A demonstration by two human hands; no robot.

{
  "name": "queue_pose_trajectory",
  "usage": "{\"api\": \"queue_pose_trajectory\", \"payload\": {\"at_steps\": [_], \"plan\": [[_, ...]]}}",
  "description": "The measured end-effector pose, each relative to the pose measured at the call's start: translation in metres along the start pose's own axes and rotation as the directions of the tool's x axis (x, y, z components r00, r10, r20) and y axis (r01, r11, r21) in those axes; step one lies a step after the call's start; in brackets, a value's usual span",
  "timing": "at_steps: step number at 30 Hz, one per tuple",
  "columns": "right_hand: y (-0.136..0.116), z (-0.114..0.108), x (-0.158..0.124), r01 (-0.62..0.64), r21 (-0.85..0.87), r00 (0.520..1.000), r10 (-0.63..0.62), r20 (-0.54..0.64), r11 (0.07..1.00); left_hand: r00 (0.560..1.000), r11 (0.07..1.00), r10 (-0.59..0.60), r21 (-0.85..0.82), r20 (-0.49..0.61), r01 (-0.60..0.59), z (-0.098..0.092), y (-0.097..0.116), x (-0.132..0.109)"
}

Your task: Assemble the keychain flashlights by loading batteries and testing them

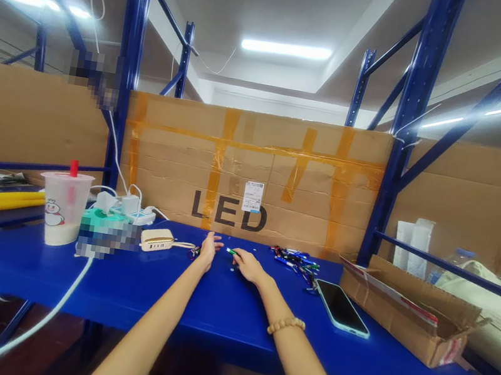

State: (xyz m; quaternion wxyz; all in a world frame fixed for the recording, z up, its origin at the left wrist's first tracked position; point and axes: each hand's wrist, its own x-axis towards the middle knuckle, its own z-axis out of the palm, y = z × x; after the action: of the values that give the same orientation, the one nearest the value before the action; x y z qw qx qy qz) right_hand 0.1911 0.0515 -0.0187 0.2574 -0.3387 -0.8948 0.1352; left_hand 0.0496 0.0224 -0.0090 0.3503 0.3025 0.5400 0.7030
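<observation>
Both my arms reach forward over the blue shelf top [212, 308]. My left hand [209, 249] lies near the back of the surface with its fingers stretched out and nothing in it. My right hand [246, 265] pinches a small green pen-like piece [233, 251], whose tip pokes out to the left between the two hands. A bead bracelet [286, 326] sits on my right wrist. A pile of several small coloured pen parts [295, 258] lies just right of my right hand.
A phone [342, 307] lies face up at the right, beside an open cardboard box [407, 307]. At the left stand a plastic drink cup [62, 208], a power strip with chargers [133, 210] and a cream power bank [156, 239]. A taped cardboard wall marked LED [252, 175] closes the back.
</observation>
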Motion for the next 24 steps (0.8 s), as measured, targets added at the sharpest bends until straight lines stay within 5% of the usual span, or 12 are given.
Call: {"api": "queue_pose_trajectory", "payload": {"at_steps": [10,24], "plan": [[0.0006,-0.0044,0.0020,0.102,0.021,0.994,-0.102,0.027,0.995,1.000,1.000,0.018,0.001,0.010,-0.018,-0.0010,-0.0030,0.0013],[0.0019,-0.0036,0.0010,0.073,0.011,0.996,-0.073,0.055,0.997,1.000,1.000,0.012,0.015,0.006,-0.012,-0.0008,-0.0035,0.0038]]}}
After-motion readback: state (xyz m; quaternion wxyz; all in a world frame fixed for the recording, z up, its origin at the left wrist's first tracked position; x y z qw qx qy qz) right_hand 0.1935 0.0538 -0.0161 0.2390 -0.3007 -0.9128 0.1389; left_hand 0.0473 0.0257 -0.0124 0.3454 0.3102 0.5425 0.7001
